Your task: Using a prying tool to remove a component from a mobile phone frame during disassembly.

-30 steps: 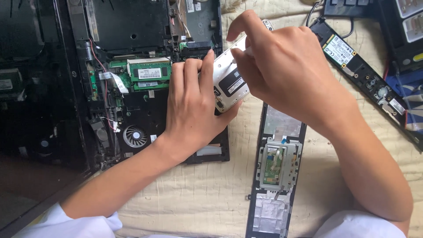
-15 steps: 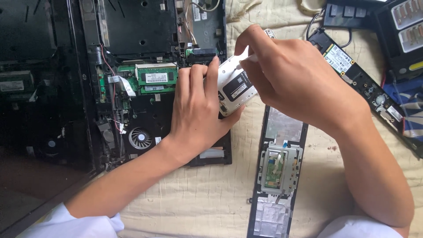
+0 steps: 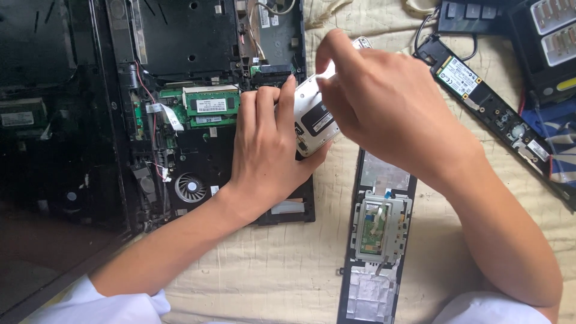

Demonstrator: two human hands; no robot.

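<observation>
Cream quilted cloth (image 3: 288, 270), soft and lightly creased, spread under everything as the work surface. At upper left, opened black laptop chassis (image 3: 198, 120), bottom cover off, hard matte plastic holding green memory modules (image 3: 210, 105), a round cooling fan (image 3: 190, 187), thin red and white wires and a flat white ribbon. Over its right edge, left hand (image 3: 267, 153) laid flat on the chassis, fingers stretched toward the connector, thumb side pressed to a silver rectangular drive (image 3: 315, 120) with rounded corners and a black label, tilted up off the bay. From above, right hand (image 3: 384, 102) with grip closed on the drive's upper edge, fingertips curled over the metal shell; left grip loose, bracing rather than clasping. Just right of the chassis, long black palm-rest strip (image 3: 375, 240) lying underside up, foil patches at both ends and a touchpad board in the middle. Farther right, narrow black board strip (image 3: 498, 114) lying slantwise, carrying a small green card.
</observation>
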